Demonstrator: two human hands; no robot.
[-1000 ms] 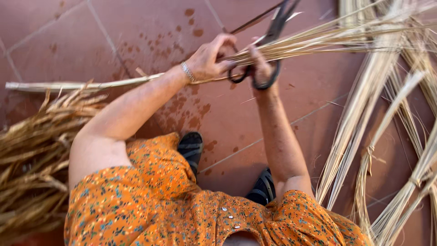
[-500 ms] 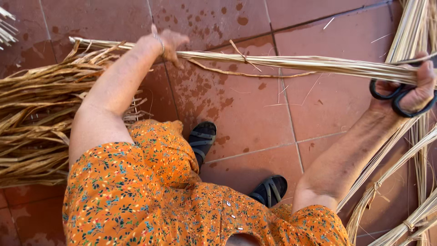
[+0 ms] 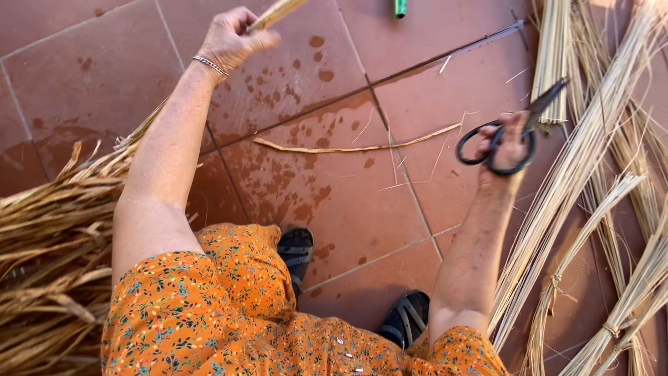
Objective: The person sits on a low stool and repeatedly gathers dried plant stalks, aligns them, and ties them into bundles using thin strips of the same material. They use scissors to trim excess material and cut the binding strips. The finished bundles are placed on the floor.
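Note:
My left hand [image 3: 233, 38] is raised at the upper left and grips the end of a pale bundle of reeds [image 3: 278, 12] that runs out of the top of the view. My right hand [image 3: 506, 150] is at the right, fingers through the black handles of a pair of scissors [image 3: 518, 129] whose blades point up and right, nearly closed. Between the hands a single thin cut strip [image 3: 355, 147] lies on the wet red floor tiles [image 3: 334, 202].
A heap of darker dried leaves [image 3: 49, 251] lies at the left. Tied bundles of pale reeds [image 3: 591, 195] fan across the right side. My sandalled feet [image 3: 296, 254] are below, under an orange flowered dress. A green tube end [image 3: 400, 7] shows at the top.
My left hand has lifted the reed bundle up, so it no longer spans the view. My right hand with the scissors has moved left, off the bundle. A cut strip lies on the tiles.

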